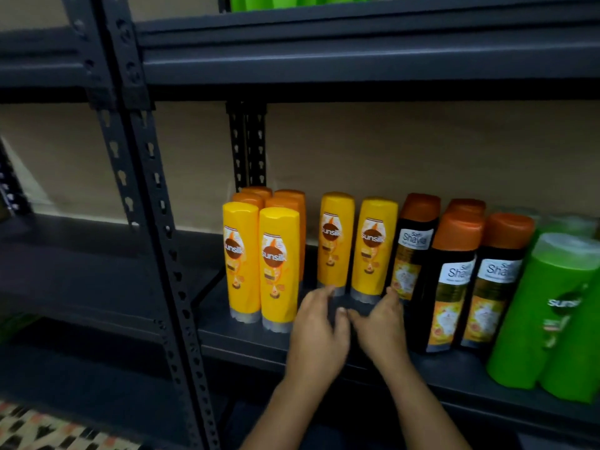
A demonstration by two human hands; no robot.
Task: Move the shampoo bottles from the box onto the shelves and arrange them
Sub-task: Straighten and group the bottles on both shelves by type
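Fingers (328,292) of both hands loosely spread, holding nothing, before two yellow bottles (336,241), four black bottles (454,280) alongside.

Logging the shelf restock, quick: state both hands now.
Left hand: open, holds nothing, fingers reaching toward the base of a yellow bottle.
Right hand: open, holds nothing, fingertips near the next yellow bottle.

- A beige wall (422,151) is showing behind the rack.
- A patterned orange, black and cream surface (48,430), possibly a rug, is lying at the lower left, blurred.
- Something green (16,323) is sitting low at the left edge, indistinct.
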